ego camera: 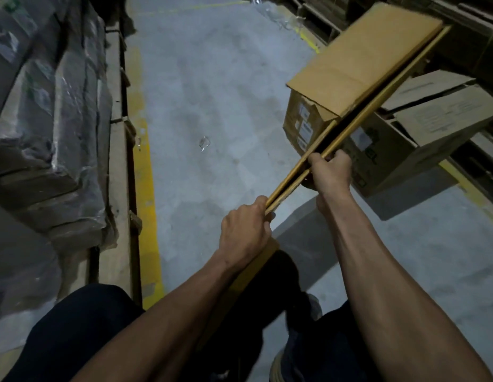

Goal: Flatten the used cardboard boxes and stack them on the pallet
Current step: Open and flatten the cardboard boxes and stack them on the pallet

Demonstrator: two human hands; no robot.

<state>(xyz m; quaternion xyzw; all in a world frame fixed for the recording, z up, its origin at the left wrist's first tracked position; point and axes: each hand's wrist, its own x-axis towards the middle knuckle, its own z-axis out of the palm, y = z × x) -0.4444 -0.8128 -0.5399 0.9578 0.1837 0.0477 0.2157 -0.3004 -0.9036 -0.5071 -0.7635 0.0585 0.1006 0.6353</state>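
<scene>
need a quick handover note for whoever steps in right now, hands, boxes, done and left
Left hand grips the near end of the flattened cardboard box; right hand grips its edge further up.
The box is held edge-on in the air over the aisle floor, its two layers slightly apart.
Still-formed boxes sit to the right; wrapped stacks on the left.
Done: this box is collapsed.
Left: carry it to the pallet, not clearly identifiable here, then flatten the rest.

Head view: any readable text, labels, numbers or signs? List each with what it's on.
No text can be read.
White stickers on the upright box: print too blurred.
Green print on the brown box behind the right hand: unreadable.
Printed panel on the upper box: too faint.
Green marks on the wrapped bundles: illegible.
</scene>
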